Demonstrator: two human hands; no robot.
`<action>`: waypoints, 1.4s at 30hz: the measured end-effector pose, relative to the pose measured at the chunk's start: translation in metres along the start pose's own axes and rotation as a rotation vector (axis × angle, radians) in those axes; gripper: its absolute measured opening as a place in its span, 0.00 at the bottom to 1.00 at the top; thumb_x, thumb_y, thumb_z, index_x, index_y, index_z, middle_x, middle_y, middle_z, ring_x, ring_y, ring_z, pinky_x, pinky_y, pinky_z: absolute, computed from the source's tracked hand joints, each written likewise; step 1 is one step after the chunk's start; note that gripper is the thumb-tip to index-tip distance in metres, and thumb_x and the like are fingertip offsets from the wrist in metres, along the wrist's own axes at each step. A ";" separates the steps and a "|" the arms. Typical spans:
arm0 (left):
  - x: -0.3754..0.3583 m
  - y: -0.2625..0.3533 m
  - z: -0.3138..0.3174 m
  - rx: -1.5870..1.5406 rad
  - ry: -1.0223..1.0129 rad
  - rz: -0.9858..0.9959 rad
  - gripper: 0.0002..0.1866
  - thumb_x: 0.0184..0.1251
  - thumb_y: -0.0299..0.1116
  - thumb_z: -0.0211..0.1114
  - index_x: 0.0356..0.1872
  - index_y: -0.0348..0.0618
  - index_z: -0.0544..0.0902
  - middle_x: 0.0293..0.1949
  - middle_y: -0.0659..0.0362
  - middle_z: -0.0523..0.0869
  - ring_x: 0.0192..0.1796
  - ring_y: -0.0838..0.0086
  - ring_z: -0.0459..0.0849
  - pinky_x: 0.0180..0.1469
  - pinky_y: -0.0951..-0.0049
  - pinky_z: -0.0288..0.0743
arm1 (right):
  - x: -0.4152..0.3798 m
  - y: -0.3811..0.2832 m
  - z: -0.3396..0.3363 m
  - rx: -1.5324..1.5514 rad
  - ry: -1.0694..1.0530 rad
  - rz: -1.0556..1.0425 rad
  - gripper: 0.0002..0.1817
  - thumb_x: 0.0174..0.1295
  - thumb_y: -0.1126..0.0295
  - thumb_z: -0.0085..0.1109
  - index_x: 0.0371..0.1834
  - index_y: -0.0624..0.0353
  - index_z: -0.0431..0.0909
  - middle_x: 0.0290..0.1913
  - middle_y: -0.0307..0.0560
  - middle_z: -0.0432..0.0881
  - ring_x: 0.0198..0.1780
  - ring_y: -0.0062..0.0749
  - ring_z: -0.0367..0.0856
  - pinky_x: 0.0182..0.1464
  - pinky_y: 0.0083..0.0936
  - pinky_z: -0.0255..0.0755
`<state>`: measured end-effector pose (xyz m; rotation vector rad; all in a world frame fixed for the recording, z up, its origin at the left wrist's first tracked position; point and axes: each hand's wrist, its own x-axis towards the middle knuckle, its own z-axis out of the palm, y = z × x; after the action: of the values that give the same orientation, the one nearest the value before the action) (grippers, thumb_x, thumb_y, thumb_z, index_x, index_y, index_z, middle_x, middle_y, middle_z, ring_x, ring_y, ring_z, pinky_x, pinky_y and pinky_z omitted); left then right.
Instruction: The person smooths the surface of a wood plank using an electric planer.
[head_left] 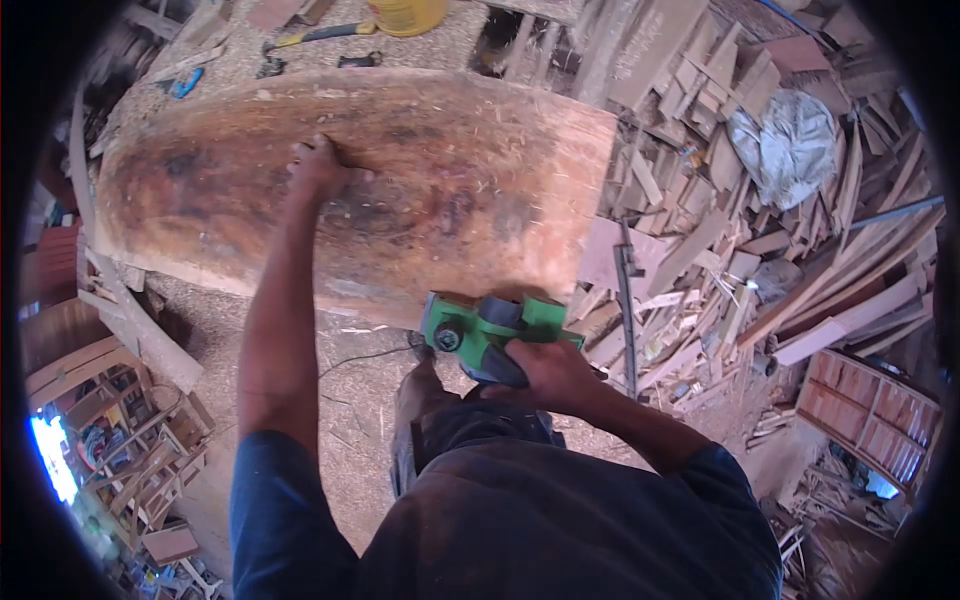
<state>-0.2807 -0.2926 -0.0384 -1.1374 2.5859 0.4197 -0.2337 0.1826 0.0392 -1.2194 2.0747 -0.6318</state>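
Observation:
A large wooden slab (480,160), reddish brown with dark patches and a rounded left end, lies in front of me. My left hand (318,170) rests on its upper face, left of the middle, with the thumb spread to the right and nothing held. At the slab's near edge, toward the right, is a green electric hand planer (545,318) with a dark grip and a round knob. Wrapped around its rear handle is my right hand (556,376). The planer's underside is hidden. Light shavings are scattered over the slab.
Beyond the slab lie a hammer-like tool with a yellow-black handle (325,37), a yellow bucket (408,14) and a blue object (187,83). Scrap wood (690,290) and a silvery plastic bag (785,148) are heaped on the right. A thin cord (365,357) crosses the shavings-covered floor.

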 end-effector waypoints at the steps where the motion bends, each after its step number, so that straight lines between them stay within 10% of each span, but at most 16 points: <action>1: -0.004 0.002 -0.003 -0.022 -0.003 -0.005 0.76 0.45 0.65 0.88 0.89 0.40 0.50 0.86 0.29 0.49 0.85 0.23 0.52 0.84 0.34 0.55 | 0.017 -0.013 0.007 0.022 -0.010 0.008 0.36 0.63 0.31 0.71 0.46 0.58 0.80 0.35 0.58 0.90 0.39 0.58 0.92 0.43 0.52 0.85; 16: -0.027 0.019 -0.025 -0.011 -0.065 -0.068 0.70 0.58 0.70 0.74 0.89 0.34 0.49 0.86 0.24 0.45 0.84 0.19 0.49 0.84 0.30 0.46 | 0.216 -0.155 0.101 -0.042 -0.051 -0.093 0.29 0.69 0.45 0.70 0.57 0.61 0.79 0.39 0.64 0.90 0.43 0.63 0.91 0.48 0.54 0.84; 20: -0.031 0.014 -0.038 0.002 -0.148 -0.037 0.74 0.55 0.73 0.75 0.89 0.35 0.45 0.86 0.24 0.43 0.85 0.21 0.47 0.84 0.29 0.42 | 0.270 -0.191 0.138 0.249 0.438 -0.203 0.39 0.65 0.35 0.71 0.59 0.63 0.81 0.37 0.64 0.91 0.41 0.67 0.91 0.47 0.56 0.84; 31: -0.021 -0.012 -0.067 -0.197 -0.338 0.040 0.50 0.79 0.55 0.56 0.89 0.32 0.48 0.87 0.25 0.38 0.84 0.15 0.42 0.81 0.19 0.34 | 0.425 -0.352 0.162 0.018 -0.043 -0.041 0.39 0.66 0.32 0.68 0.50 0.65 0.81 0.33 0.68 0.89 0.40 0.68 0.91 0.45 0.59 0.83; 42: -0.024 -0.029 -0.062 -0.272 -0.363 0.136 0.69 0.57 0.73 0.75 0.88 0.35 0.53 0.86 0.24 0.35 0.85 0.19 0.41 0.83 0.25 0.41 | 0.474 -0.400 0.180 0.030 -0.031 -0.041 0.40 0.67 0.32 0.68 0.51 0.66 0.83 0.39 0.70 0.90 0.45 0.70 0.90 0.50 0.59 0.82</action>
<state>-0.2524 -0.3187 0.0233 -0.8659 2.3380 0.9392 -0.0431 -0.4344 0.0543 -1.2497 2.0125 -0.6561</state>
